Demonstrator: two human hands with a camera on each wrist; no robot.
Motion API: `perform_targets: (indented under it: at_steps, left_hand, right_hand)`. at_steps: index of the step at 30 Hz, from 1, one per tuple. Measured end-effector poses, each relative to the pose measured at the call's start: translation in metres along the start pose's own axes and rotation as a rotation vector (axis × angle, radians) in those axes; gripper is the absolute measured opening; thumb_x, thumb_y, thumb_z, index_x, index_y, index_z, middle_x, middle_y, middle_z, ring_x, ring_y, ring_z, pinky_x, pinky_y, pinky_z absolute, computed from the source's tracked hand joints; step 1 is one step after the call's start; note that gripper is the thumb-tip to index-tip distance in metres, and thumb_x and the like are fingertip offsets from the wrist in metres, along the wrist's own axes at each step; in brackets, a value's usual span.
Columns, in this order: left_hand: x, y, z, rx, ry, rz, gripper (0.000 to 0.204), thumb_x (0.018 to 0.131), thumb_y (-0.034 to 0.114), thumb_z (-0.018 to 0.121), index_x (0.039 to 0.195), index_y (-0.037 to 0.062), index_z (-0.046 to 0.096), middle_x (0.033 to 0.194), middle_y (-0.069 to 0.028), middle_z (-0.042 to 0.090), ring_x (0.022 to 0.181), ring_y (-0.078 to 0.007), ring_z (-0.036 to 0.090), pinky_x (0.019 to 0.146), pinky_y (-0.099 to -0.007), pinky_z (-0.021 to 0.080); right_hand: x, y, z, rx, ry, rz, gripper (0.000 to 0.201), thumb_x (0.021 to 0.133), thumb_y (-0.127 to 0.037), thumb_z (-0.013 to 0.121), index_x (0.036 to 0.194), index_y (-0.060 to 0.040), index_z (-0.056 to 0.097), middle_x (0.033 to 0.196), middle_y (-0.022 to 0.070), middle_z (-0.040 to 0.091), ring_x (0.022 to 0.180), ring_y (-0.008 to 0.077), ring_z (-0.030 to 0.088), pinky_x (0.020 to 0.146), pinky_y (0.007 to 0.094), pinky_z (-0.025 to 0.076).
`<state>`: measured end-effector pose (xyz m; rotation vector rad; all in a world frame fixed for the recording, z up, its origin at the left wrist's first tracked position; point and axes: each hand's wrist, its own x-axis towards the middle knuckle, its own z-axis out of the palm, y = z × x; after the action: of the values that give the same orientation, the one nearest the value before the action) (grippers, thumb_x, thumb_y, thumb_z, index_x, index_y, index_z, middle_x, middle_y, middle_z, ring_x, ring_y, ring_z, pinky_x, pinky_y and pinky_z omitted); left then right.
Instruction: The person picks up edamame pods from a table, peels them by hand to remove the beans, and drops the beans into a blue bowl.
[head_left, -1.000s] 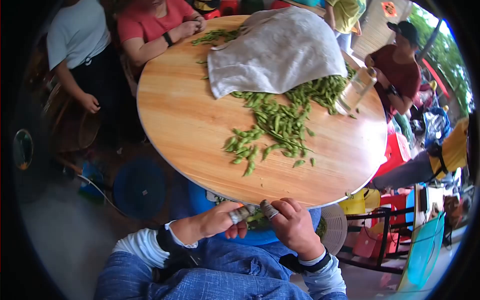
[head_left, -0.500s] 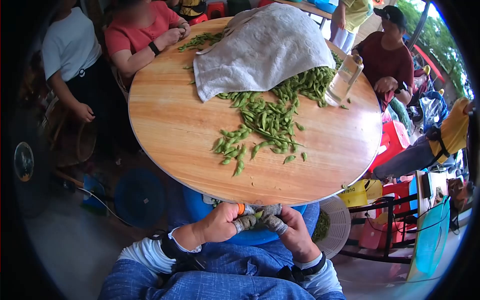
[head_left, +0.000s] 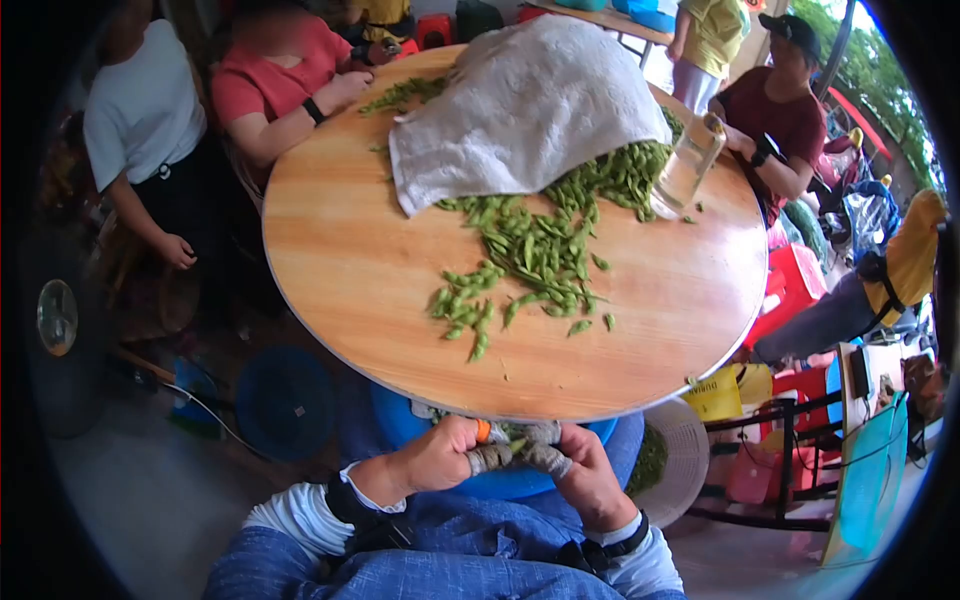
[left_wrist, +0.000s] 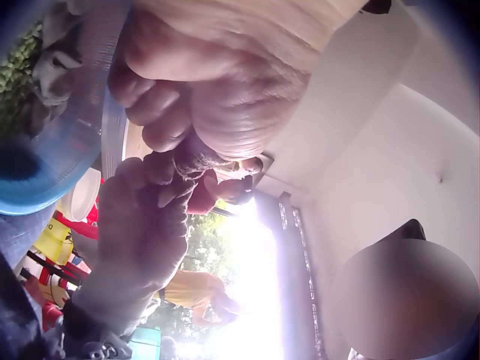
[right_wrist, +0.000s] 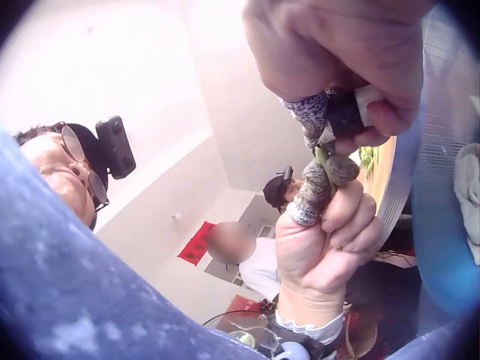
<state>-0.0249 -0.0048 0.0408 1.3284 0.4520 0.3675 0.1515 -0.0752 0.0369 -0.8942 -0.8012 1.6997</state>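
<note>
Both hands meet just off the near edge of the round wooden table [head_left: 400,340], above a blue basin [head_left: 490,486]. Between wrapped fingertips, the left hand [head_left: 440,455] and the right hand [head_left: 590,478] pinch one green pod [head_left: 517,446]. Grey wrappings cover the thumbs and forefingers, and an orange band shows on the left hand. In the right wrist view the pod [right_wrist: 322,156] stands between the left hand [right_wrist: 319,240] and the right hand [right_wrist: 345,67]. The left wrist view shows the hands touching, the pod hard to make out.
Loose pods [head_left: 540,250] lie on the table, partly under a grey towel [head_left: 530,110]. A clear bottle [head_left: 688,168] stands at the right. A white basket [head_left: 685,460] sits beside the right knee, a blue tub [head_left: 285,400] at the left. Several people are around the table.
The hands came together from slightly apart, and a pod now shows between the fingertips. The seated person in red has moved their hands. The head view has shifted a little.
</note>
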Motion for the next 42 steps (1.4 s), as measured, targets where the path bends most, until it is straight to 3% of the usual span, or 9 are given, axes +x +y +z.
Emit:
perform_targets:
  at_steps: [5, 9, 11, 13, 18, 24, 29, 35, 42]
  left_hand:
    - [0.003, -0.005, -0.005, 0.107, 0.004, -0.038, 0.025, 0.082, 0.009, 0.053, 0.105, -0.0018, 0.053, 0.098, -0.0047, 0.058, 0.090, -0.0090, 0.049, 0.083, -0.0236, 0.037]
    - [-0.002, 0.007, 0.010, 0.980, 0.266, 0.039, 0.026, 0.070, 0.011, 0.056, 0.093, -0.0014, 0.054, 0.075, -0.0170, 0.056, 0.073, -0.0296, 0.057, 0.063, -0.0378, 0.046]
    - [-0.002, 0.000, 0.011, 1.165, 0.421, 0.418, 0.033, 0.062, 0.009, 0.056, 0.093, 0.0002, 0.054, 0.081, -0.0149, 0.056, 0.073, -0.0288, 0.057, 0.061, -0.0376, 0.047]
    - [-0.003, -0.007, 0.006, 1.219, 0.419, 0.420, 0.035, 0.059, 0.008, 0.056, 0.094, 0.0014, 0.055, 0.087, -0.0139, 0.056, 0.074, -0.0288, 0.057, 0.062, -0.0364, 0.047]
    - [0.001, -0.015, 0.008, 0.735, 0.403, 0.403, 0.031, 0.074, 0.014, 0.056, 0.103, 0.0027, 0.053, 0.088, -0.0151, 0.060, 0.084, -0.0285, 0.058, 0.070, -0.0314, 0.046]
    - [-0.011, -0.028, 0.001, -0.007, 0.282, -0.019, 0.021, 0.083, 0.013, 0.047, 0.097, -0.0004, 0.055, 0.087, -0.0060, 0.060, 0.080, -0.0124, 0.054, 0.072, -0.0263, 0.043]
    - [-0.005, 0.004, 0.000, 0.801, 0.439, 0.329, 0.023, 0.068, 0.009, 0.062, 0.090, 0.0003, 0.058, 0.082, -0.0142, 0.058, 0.071, -0.0197, 0.057, 0.062, -0.0288, 0.044]
    - [-0.003, 0.003, -0.011, 0.636, 0.203, 0.070, 0.020, 0.070, -0.002, 0.061, 0.090, -0.0022, 0.058, 0.079, -0.0077, 0.060, 0.070, -0.0087, 0.054, 0.060, -0.0237, 0.045]
    - [0.008, -0.006, -0.007, 0.901, 0.289, 0.227, 0.019, 0.059, -0.001, 0.053, 0.079, -0.0020, 0.054, 0.072, -0.0209, 0.055, 0.067, -0.0360, 0.055, 0.055, -0.0368, 0.043]
  right_hand:
    - [0.005, 0.011, -0.003, -0.037, 0.051, -0.079, 0.022, 0.080, -0.006, 0.055, 0.100, 0.0028, 0.054, 0.094, 0.0040, 0.059, 0.085, 0.0097, 0.054, 0.079, 0.0239, 0.042]
    - [0.006, 0.006, 0.003, -0.087, 0.138, -0.112, 0.020, 0.080, -0.006, 0.056, 0.097, 0.0036, 0.054, 0.092, 0.0055, 0.060, 0.082, 0.0103, 0.055, 0.075, 0.0231, 0.043]
    - [0.006, 0.005, 0.004, -0.129, 0.157, -0.159, 0.020, 0.080, -0.006, 0.056, 0.097, 0.0036, 0.054, 0.092, 0.0055, 0.060, 0.082, 0.0102, 0.055, 0.075, 0.0231, 0.043]
    - [0.007, 0.001, 0.010, -0.112, 0.122, -0.162, 0.021, 0.079, -0.008, 0.057, 0.097, 0.0031, 0.055, 0.092, 0.0048, 0.060, 0.082, 0.0096, 0.054, 0.075, 0.0231, 0.043]
    - [0.009, 0.012, 0.007, -0.072, 0.045, -0.178, 0.020, 0.081, -0.008, 0.056, 0.098, 0.0025, 0.054, 0.091, 0.0025, 0.059, 0.083, 0.0089, 0.053, 0.076, 0.0227, 0.041]
    - [0.008, 0.007, 0.013, -0.255, -0.030, -0.233, 0.018, 0.081, -0.006, 0.055, 0.096, 0.0032, 0.054, 0.089, 0.0042, 0.058, 0.082, 0.0094, 0.052, 0.074, 0.0226, 0.042]
    - [0.008, 0.010, 0.003, -0.615, 0.103, -0.296, 0.019, 0.068, 0.004, 0.056, 0.087, 0.0025, 0.055, 0.074, 0.0125, 0.054, 0.070, 0.0203, 0.053, 0.064, 0.0284, 0.042]
    - [0.008, 0.005, 0.007, -0.827, 0.069, -0.354, 0.020, 0.062, 0.005, 0.054, 0.081, 0.0021, 0.052, 0.076, 0.0175, 0.052, 0.073, 0.0343, 0.053, 0.065, 0.0348, 0.043]
    - [0.006, 0.001, 0.016, -1.046, 0.097, -0.473, 0.016, 0.059, -0.002, 0.058, 0.071, -0.0007, 0.049, 0.068, 0.0172, 0.048, 0.066, 0.0358, 0.050, 0.058, 0.0398, 0.042]
